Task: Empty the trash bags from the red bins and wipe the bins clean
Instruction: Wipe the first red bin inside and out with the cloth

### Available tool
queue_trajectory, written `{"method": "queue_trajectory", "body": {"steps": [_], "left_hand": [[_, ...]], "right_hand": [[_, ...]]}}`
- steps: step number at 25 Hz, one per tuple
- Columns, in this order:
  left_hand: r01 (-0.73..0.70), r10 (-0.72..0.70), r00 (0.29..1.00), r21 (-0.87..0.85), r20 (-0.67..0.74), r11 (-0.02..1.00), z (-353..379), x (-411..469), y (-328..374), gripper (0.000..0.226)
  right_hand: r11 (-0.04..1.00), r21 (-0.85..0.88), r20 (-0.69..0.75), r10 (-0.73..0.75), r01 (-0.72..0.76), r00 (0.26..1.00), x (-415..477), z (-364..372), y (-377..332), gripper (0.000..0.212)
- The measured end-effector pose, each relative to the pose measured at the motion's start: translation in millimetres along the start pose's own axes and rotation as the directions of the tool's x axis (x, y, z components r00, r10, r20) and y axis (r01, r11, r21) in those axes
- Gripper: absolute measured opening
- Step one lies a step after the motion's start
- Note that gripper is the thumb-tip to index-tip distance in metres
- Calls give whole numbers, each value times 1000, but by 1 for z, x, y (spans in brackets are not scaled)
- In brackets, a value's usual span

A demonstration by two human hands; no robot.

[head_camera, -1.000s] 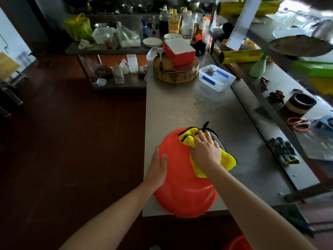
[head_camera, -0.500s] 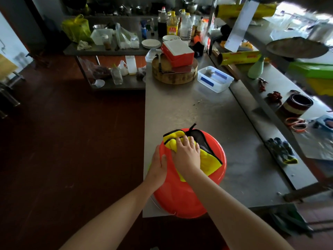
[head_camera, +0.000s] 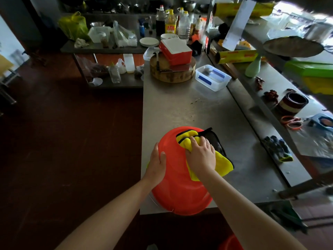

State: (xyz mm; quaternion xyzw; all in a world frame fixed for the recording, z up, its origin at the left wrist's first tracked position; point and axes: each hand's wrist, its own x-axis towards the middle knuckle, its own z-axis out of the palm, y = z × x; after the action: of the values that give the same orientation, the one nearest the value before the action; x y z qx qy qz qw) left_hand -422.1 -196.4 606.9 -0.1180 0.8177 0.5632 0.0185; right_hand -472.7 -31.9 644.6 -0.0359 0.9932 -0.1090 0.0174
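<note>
**Both hands on the upturned red bin (head_camera: pixel 180 192)**

The red bin lay upside down at the near edge of the steel bench (head_camera: pixel 189 109), directly under the fingers of both hands. The left hand (head_camera: pixel 156 165) gripped its left wall, fingers curved round the side and thumb laid flat on top. The right hand (head_camera: pixel 201 156) held a yellow-and-black cloth (head_camera: pixel 223 163) against the bin's upturned base, its fingers (head_camera: pixel 205 141) bent over a bunched fold. The rest of the cloth trailed out to the right of them.
</note>
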Motion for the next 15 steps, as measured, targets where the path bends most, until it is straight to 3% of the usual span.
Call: {"method": "queue_trajectory", "body": {"steps": [8,15], "left_hand": [[-24,24,1000,-4,-8,1000,1,3,-5,56],[-11,11,1000,3,20,1000,2,0,-6,60]], "right_hand": [[993,15,7,-121,121,993,-10,8,-22,63],[998,-61,19,4,-3,1000,0,-11,44,64]]}}
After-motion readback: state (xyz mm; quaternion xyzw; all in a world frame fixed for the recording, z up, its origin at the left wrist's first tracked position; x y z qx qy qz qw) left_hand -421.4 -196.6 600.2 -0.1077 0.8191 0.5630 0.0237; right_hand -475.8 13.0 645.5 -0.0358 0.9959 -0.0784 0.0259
